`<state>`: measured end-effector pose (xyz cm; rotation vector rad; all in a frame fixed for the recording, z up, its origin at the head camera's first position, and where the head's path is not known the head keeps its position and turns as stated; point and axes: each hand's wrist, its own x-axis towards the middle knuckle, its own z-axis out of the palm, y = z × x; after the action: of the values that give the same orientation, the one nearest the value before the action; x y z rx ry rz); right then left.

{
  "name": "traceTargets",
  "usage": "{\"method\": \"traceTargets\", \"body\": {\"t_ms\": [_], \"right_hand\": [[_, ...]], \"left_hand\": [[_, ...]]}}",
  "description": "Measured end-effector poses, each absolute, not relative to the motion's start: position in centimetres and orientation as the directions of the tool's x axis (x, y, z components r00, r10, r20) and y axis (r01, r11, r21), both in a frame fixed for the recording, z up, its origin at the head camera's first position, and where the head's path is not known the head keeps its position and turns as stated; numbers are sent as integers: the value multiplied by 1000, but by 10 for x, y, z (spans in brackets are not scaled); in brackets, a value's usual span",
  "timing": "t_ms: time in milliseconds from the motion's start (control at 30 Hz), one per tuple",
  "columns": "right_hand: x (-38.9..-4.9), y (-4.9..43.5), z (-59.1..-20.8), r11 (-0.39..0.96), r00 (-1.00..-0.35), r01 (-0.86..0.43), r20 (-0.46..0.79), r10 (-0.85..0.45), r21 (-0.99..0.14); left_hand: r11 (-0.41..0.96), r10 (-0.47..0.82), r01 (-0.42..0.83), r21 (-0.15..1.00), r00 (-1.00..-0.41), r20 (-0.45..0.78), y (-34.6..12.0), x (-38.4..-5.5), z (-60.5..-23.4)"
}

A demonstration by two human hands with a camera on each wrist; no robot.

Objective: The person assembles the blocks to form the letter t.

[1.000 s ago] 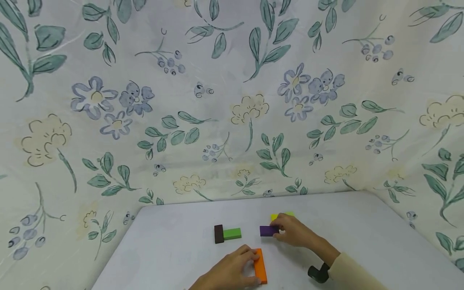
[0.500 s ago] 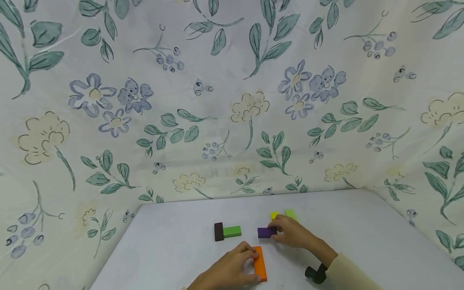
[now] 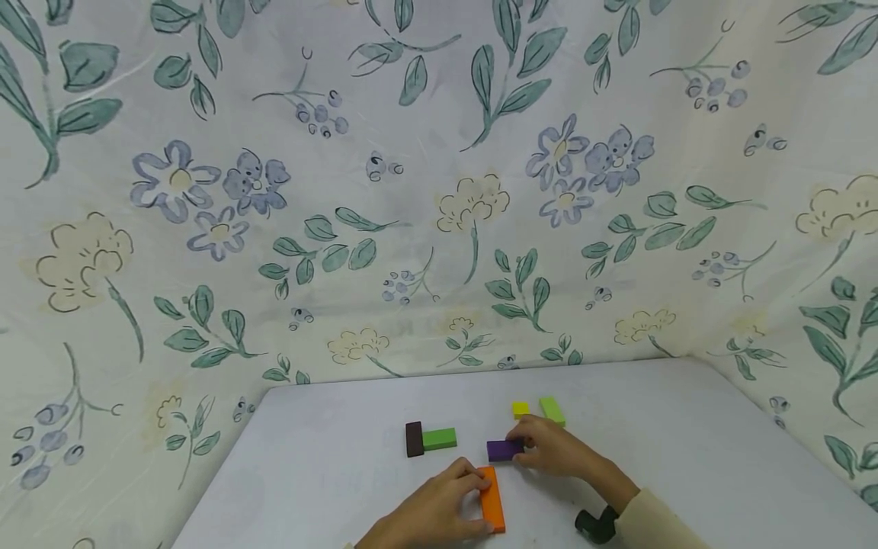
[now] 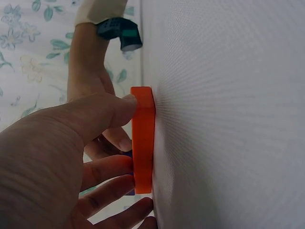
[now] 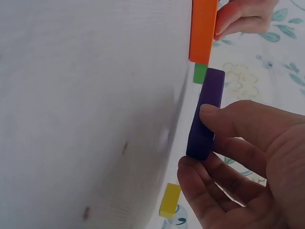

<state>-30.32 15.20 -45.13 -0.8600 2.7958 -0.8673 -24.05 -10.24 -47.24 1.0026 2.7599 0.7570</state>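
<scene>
My left hand [image 3: 439, 503] grips an orange block [image 3: 492, 499] lying lengthwise on the white table, thumb at its near end and fingertips toward its far end. In the left wrist view the orange block [image 4: 143, 140] shows its long narrow side. My right hand [image 3: 554, 450] pinches a purple block [image 3: 503, 451] between thumb and fingers, just beyond the orange block's far end. The right wrist view has the thumb on the face of the purple block [image 5: 206, 114], with fingers at its lower end and behind it.
A dark brown block [image 3: 414, 439] stands against a green block [image 3: 440, 438] to the left. Farther back lie a yellow block [image 3: 520, 410] and a light green block [image 3: 552, 410]. A dark wrist camera [image 3: 595, 525] sits by the right sleeve. Floral cloth [image 3: 439, 191] hangs behind the table.
My right hand has brought the purple block nearer and slightly left, toward the orange block's far end, uncovering the yellow and light green blocks. The left hand keeps its hold on the orange block.
</scene>
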Motion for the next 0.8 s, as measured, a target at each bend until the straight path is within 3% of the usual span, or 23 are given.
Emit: {"method": "traceTargets", "body": {"t_ms": [300, 800], "right_hand": [[-303, 149, -456, 676, -832, -490, 65, -551, -551], [-305, 146, -463, 677, -823, -502, 56, -566, -538]], "left_hand": [[646, 638, 597, 475, -765, 93, -103, -241, -476], [681, 601, 522, 514, -799, 14, -101, -241, -474]]}}
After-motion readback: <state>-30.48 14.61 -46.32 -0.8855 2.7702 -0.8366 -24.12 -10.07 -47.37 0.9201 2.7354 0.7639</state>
